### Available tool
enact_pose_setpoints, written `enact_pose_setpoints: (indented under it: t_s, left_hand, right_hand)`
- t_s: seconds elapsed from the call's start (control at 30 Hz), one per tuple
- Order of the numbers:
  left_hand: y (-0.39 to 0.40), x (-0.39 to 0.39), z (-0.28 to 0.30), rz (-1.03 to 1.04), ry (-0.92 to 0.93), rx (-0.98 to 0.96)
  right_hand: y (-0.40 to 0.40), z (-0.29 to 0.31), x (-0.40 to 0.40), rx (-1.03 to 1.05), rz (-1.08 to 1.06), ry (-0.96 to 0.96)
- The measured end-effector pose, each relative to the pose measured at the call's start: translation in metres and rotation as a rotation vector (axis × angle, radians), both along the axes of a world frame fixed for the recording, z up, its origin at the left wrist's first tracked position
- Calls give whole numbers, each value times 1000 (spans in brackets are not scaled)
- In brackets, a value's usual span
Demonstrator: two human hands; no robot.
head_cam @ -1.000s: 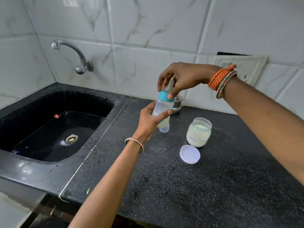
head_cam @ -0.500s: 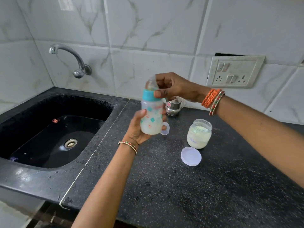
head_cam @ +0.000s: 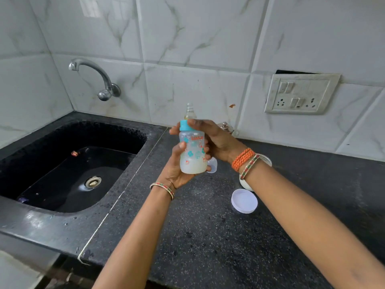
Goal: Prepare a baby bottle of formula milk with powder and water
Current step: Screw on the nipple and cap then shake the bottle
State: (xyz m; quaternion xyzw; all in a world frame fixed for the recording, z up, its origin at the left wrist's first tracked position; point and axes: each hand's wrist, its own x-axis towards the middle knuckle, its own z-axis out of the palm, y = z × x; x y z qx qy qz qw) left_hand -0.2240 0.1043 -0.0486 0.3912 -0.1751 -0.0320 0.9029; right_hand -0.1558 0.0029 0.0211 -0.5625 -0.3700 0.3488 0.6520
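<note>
While the left hand (head_cam: pixel 177 165) grips the clear plastic baby bottle (head_cam: pixel 192 151) upright above the black speckled surface (head_cam: pixel 208 236), right hand (head_cam: pixel 216 138) wraps its teal collar (head_cam: pixel 184 125): tighten fully, then shake.

Soft daylight is filling the room, and it is looking bright and even. A window's glow is shining on the wall tiles (head_cam: pixel 91 7) up high. The wet sink (head_cam: pixel 52 224) edge is gleaming. The wide lens is bending the tile lines near the sides. The bottom left corner is looking blurry.
</note>
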Motion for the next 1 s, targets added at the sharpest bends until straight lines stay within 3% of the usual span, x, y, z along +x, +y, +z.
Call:
enact_pose_setpoints:
  t_s: [0.23, 0.37, 0.47, 0.57, 0.67, 0.73, 0.83, 0.9, 1.0]
  left_hand:
    - [-9, 25, -28, 428, 94, 526]
    - [-13, 35, -57, 825, 132, 961]
    - [-2, 40, -71, 878, 134, 1040]
    - [10, 45, -79, 847, 150, 1069]
    - [18, 50, -85, 835, 159, 1127]
    - [21, 52, -89, 819, 168, 1145]
    - [23, 53, -96, 795, 193, 1145]
    - [24, 53, -99, 789, 196, 1154]
    - [29, 54, -100, 789, 212, 1168]
  right_hand:
    - [-4, -49, 18, -22, -525, 38]
    - [-8, -85, 23, -229, -784, -354]
    - [-17, -102, 37, -339, -727, -414]
    - [-30, -118, 66, -633, -755, -602]
    - [-32, -131, 83, -990, -563, -771]
    - [-26, -136, 87, -1104, -402, -833]
    - [-17, -138, 89, -1010, -353, -814]
    - [-12, -132, 88, -835, -546, -748]
    - [-6, -102, 85, -450, -826, -470]
